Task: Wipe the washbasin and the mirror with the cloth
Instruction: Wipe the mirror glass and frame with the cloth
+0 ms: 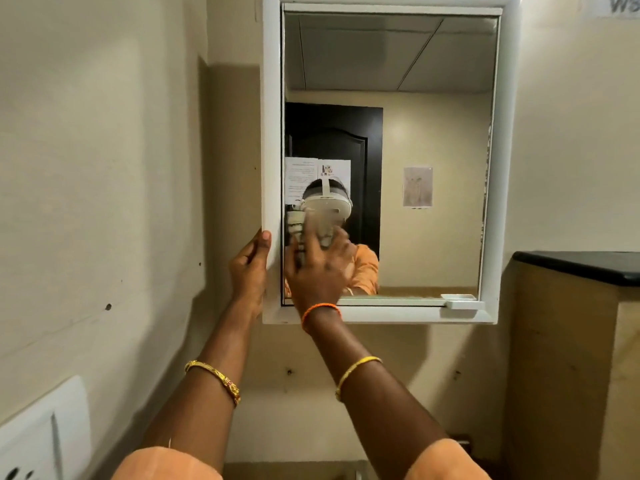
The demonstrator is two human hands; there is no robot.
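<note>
Beige wall carries the white-framed mirror (398,133) beside a dark-topped counter (581,266). Left hand (247,268) grips the frame's left edge, fingers curled round it. Right hand (318,268) presses the pale cloth (304,230) against the lower-left glass, fingers spread flat; washbasin out of view.
</note>
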